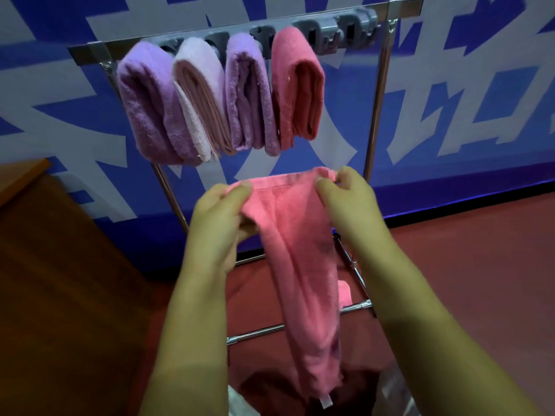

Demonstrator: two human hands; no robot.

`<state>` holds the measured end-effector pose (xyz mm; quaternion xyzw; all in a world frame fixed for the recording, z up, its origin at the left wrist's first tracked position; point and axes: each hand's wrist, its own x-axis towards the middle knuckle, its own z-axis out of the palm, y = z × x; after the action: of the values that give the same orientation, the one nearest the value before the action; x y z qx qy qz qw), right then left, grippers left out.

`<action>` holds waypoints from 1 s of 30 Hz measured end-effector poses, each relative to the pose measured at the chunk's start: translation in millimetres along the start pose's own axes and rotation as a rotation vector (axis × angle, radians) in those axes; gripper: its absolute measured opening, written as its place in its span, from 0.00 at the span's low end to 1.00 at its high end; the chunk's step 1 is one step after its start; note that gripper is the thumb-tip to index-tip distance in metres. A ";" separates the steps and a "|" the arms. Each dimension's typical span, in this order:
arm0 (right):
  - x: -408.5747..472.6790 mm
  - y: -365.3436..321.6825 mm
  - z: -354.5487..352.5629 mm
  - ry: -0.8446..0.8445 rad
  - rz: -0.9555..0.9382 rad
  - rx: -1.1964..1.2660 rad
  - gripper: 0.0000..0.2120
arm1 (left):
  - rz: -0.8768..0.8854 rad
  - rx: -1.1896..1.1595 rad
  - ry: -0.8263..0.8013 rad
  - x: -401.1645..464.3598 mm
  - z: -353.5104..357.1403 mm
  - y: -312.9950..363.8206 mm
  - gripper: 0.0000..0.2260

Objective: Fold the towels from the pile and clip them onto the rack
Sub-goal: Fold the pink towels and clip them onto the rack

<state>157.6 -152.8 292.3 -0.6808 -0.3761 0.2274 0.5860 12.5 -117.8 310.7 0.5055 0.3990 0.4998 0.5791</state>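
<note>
A pink towel (300, 265) hangs in front of me, held up by its top edge. My left hand (219, 214) pinches its left corner and my right hand (345, 199) pinches its right corner. The cloth drapes down in a narrow fold with a white tag at its lower end. Above it stands the metal rack (380, 85) with a row of grey clips (330, 33) on its top bar. Several folded towels hang there: a purple one (147, 106), a pale pink one (201, 100), another purple one (249, 97) and a red-pink one (297, 85). The clips at the right hold nothing.
A brown wooden table (60, 250) stands at the left. The rack's lower bars (300, 324) cross beneath the hanging towel. A blue and white patterned wall (465, 100) is behind the rack, with red floor (465, 265) at the right. Dark cloth (270, 391) lies at the bottom.
</note>
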 end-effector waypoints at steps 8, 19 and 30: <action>-27.8 -17.4 0.8 -0.173 -0.368 -0.170 0.07 | 0.075 0.086 -0.130 -20.1 20.6 11.4 0.08; -29.8 -23.0 -8.2 -0.356 -0.411 -0.151 0.11 | 0.150 0.124 -0.169 -26.5 17.0 16.1 0.10; -18.9 -19.9 -15.3 -0.421 -0.430 -0.063 0.06 | 0.250 0.141 -0.263 -27.7 11.9 18.0 0.12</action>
<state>152.6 -176.5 312.4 -0.5415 -0.6315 0.2224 0.5085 15.8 -147.4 329.3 0.6513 0.2882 0.4683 0.5228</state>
